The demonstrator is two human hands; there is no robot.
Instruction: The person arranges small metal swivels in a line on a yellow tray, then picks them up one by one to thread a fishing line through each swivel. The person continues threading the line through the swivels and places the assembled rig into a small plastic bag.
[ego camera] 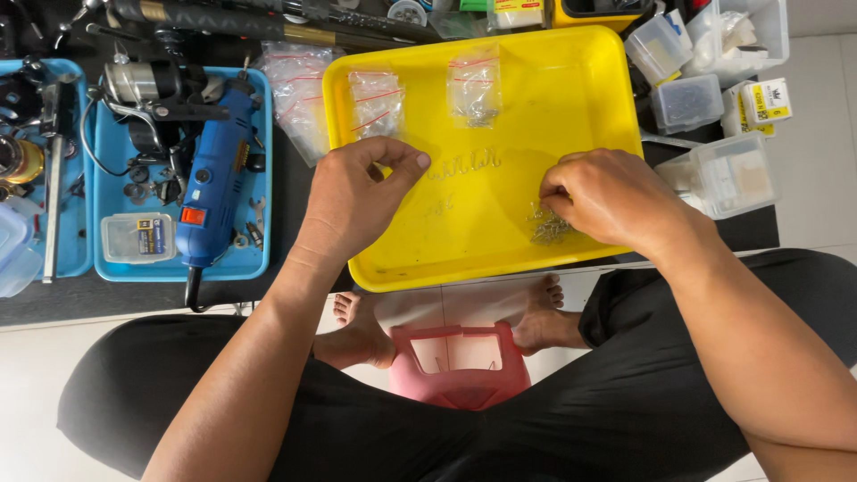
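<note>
A yellow tray lies on a dark table in front of me. My left hand rests on the tray's left rim, thumb and fingers pinched near a small clear bag; whether anything is between them I cannot tell. My right hand is curled over a pile of small metal parts at the tray's right side, fingertips touching it. A row of tiny metal parts lies in the tray's middle. A second clear bag lies at the tray's far side.
Left of the tray, a blue tray holds a blue rotary tool, a fishing reel and a small clear box. Loose clear bags lie between the trays. Clear plastic boxes stand right. A pink container sits by my feet.
</note>
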